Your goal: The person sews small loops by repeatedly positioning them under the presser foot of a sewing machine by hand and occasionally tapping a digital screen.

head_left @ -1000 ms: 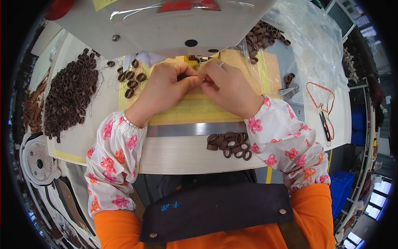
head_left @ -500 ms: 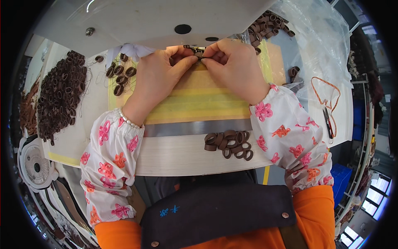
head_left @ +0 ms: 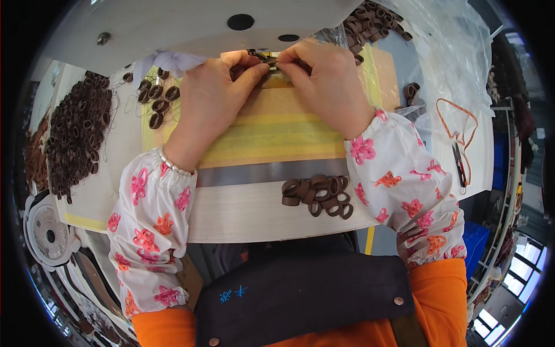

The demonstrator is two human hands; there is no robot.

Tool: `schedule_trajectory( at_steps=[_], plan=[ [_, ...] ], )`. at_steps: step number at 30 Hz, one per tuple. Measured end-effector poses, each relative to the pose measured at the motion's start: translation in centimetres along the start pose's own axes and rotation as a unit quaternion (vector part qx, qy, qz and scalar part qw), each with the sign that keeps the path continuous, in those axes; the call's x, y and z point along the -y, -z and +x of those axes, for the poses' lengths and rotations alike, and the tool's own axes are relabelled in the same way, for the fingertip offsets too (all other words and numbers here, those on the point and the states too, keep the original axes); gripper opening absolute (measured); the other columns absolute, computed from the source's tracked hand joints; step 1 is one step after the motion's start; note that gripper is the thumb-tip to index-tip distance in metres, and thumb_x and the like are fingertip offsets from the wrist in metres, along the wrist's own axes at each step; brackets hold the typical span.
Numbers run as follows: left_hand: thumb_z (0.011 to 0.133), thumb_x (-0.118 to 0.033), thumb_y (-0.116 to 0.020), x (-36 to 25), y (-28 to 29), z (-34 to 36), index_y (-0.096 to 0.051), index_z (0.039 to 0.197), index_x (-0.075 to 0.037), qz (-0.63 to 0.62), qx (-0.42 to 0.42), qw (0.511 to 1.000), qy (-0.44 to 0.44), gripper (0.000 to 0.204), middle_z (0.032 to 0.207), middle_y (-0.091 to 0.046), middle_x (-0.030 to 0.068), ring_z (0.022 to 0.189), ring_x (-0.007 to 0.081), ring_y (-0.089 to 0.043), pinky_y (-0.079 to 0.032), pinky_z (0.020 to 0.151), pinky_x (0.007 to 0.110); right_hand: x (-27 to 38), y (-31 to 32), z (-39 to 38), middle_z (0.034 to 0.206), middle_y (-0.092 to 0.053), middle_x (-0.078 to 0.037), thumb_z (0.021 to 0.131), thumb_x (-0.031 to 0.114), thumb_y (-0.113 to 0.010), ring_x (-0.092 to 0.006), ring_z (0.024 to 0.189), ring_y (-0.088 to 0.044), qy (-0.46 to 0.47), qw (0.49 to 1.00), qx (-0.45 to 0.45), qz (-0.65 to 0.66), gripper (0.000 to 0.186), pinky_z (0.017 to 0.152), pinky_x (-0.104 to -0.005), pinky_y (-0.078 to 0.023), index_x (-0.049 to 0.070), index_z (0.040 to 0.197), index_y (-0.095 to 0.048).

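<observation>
Beneath the white sewing machine head [head_left: 191, 29], my left hand [head_left: 217, 89] and my right hand [head_left: 326, 81] meet near the lit needle area. Thumb and forefinger of each pinch a small brown loop [head_left: 272, 66], one from either side. The fingers and the machine's foot hide most of it. Other loops [head_left: 318, 195] of brown strap lie in a loose cluster on the table's near side. To the left of my left wrist sits a small group of sewn loops [head_left: 157, 104] with thread tails.
A large mass of brown loops [head_left: 81, 124] covers the table's left side. More loops [head_left: 373, 26] lie at the back right beside clear plastic sheeting [head_left: 445, 52]. Thread snips [head_left: 459, 165] with an orange cord rest at the right. Yellow tape [head_left: 272, 136] crosses the work surface.
Both hands, still pinching at the needle area, sit slightly farther up and to the left in the picture. The machine and table have shifted similarly, so the view itself has moved a little.
</observation>
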State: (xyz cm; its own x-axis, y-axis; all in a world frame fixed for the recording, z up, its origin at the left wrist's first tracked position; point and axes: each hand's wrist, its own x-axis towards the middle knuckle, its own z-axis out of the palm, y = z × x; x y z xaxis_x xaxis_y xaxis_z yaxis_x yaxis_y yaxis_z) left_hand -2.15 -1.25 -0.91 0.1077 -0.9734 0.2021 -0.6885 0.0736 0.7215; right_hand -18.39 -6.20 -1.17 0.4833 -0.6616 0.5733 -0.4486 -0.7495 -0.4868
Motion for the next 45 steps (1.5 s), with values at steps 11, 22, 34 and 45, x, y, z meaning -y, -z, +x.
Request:
schedule_trajectory(
  at_steps=[11, 22, 34, 45],
  plan=[
    [0.078, -0.029, -0.06, 0.9, -0.5, 0.3, -0.065, 0.082, -0.004, -0.008, 0.019, 1.0, -0.01, 0.026, 0.064, -0.064, 0.0048, 0.053, 0.0145, -0.058, -0.044, 0.052, 0.025, -0.4, 0.2, -0.1, 0.062, -0.06, -0.012, 0.072, 0.008, -0.063, -0.0201, 0.053, -0.059, -0.054, 0.998, 0.038, 0.013, 0.012, 0.051, -0.0275, -0.046, -0.003, 0.074, -0.06],
    [0.077, -0.027, -0.062, 0.7, 0.1, 0.3, -0.064, 0.082, -0.004, 0.001, 0.015, 1.0, -0.005, 0.023, 0.061, -0.061, 0.0016, 0.051, 0.0104, -0.055, -0.043, 0.052, 0.024, -0.1, 0.3, 1.1, 0.063, -0.057, -0.015, 0.07, 0.016, -0.063, -0.034, 0.061, -0.057, -0.065, 0.994, 0.089, -0.029, 0.017, 0.056, -0.041, -0.045, 0.002, 0.067, -0.054],
    [0.077, -0.028, -0.062, 1.0, 0.3, 0.9, -0.064, 0.083, -0.004, 0.017, 0.046, 0.998, 0.046, 0.024, 0.064, -0.063, 0.006, 0.056, 0.014, -0.059, -0.044, 0.053, 0.026, -0.5, -0.1, 1.3, 0.063, -0.059, -0.014, 0.072, 0.018, -0.061, -0.0328, 0.063, -0.058, -0.113, 0.988, 0.107, -0.006, 0.015, 0.058, -0.0417, -0.046, 0.004, 0.068, -0.056],
    [0.077, -0.032, -0.064, 0.5, 0.7, -0.4, -0.059, 0.073, 0.001, 0.084, -0.015, 0.996, -0.022, 0.033, 0.055, -0.054, 0.0103, 0.05, 0.0196, -0.054, -0.042, 0.051, 0.032, -1.1, 0.2, 0.4, 0.063, -0.059, -0.014, 0.069, 0.019, -0.065, -0.0316, 0.061, -0.057, -0.089, 0.991, 0.076, 0.063, 0.019, 0.057, -0.0395, -0.045, 0.003, 0.065, -0.056]
  ],
)
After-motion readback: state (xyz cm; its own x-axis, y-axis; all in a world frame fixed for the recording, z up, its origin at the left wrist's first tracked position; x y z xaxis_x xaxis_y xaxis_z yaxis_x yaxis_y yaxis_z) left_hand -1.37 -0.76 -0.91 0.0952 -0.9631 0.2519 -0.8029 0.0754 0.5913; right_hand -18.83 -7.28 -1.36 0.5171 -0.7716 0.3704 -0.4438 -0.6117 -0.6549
